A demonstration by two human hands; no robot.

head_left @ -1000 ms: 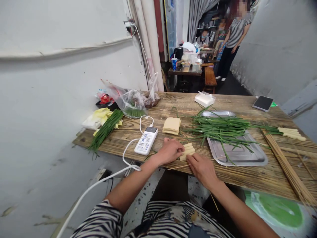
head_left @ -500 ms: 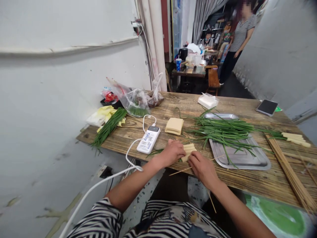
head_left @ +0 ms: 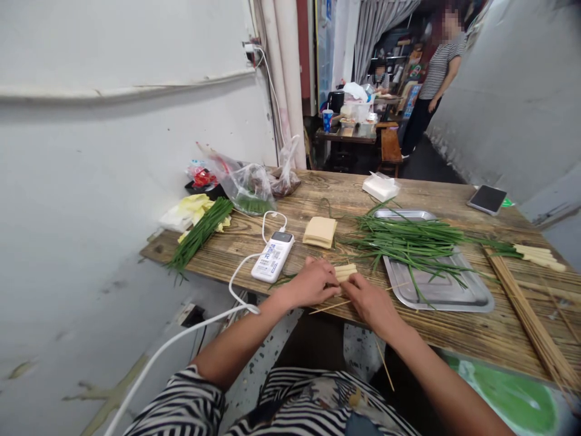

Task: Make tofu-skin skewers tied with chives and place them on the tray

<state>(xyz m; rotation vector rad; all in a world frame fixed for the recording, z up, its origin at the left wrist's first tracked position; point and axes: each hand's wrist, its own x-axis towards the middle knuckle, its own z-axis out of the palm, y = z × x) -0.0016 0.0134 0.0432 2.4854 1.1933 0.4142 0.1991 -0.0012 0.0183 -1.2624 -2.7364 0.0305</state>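
Pale tofu-skin rolls (head_left: 345, 270) lie side by side at the table's near edge, partly covered by my fingers. My left hand (head_left: 316, 282) is closed on their left end, and some green chive ends stick out beneath it. From the right, my right hand (head_left: 368, 300) pinches the near side of the rolls with bent fingers. A thin bamboo skewer (head_left: 330, 307) lies by my hands, running under the right one. Just beyond is a stack of square tofu-skin sheets (head_left: 319, 232). Long green chives (head_left: 408, 237) are heaped across a metal tray (head_left: 442, 297) to the right.
A white power bank (head_left: 272, 257) with a cable sits left of my hands. Another chive bundle (head_left: 202, 233) and plastic bags (head_left: 252, 191) are farther left. Bamboo skewers (head_left: 526, 309), finished rolls (head_left: 540, 255) and a phone (head_left: 487, 200) lie right. A person (head_left: 436, 79) stands beyond.
My hands have drawn closer together over the rolls, covering more of their near side. My right hand has shifted slightly left and away from me.
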